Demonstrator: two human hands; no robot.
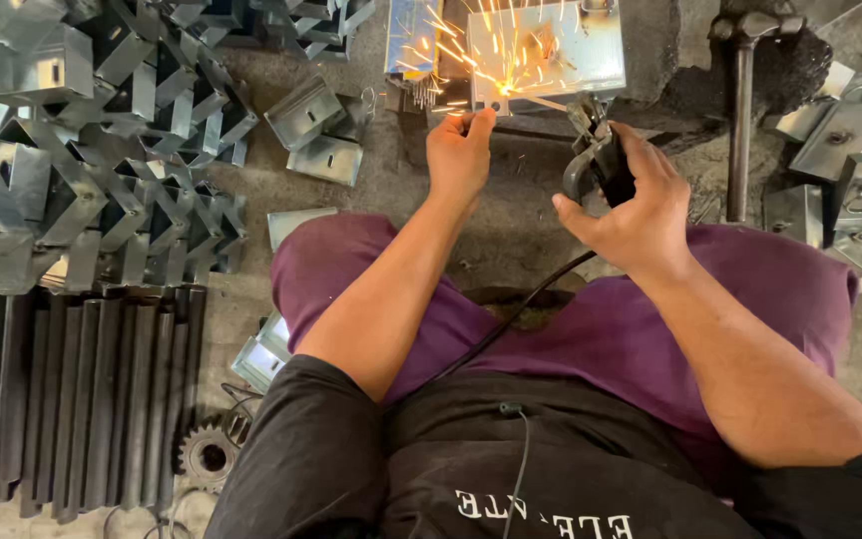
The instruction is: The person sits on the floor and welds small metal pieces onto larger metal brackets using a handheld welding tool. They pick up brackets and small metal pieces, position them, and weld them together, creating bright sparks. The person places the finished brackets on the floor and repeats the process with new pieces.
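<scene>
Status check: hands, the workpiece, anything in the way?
Left hand steadying metal plate. Right hand shut on welding holder. Sparks flying; nothing blocking.

The shiny metal box (551, 45) sits on the ground at 12 o'clock, flat side up. Bright orange sparks (466, 55) fly from its lower left corner toward 10 o'clock. The black welding holder (599, 165) is at 1 o'clock, just under the box, tilted, with its tip up. A black cable (511, 319) runs from it down toward 6 o'clock
</scene>
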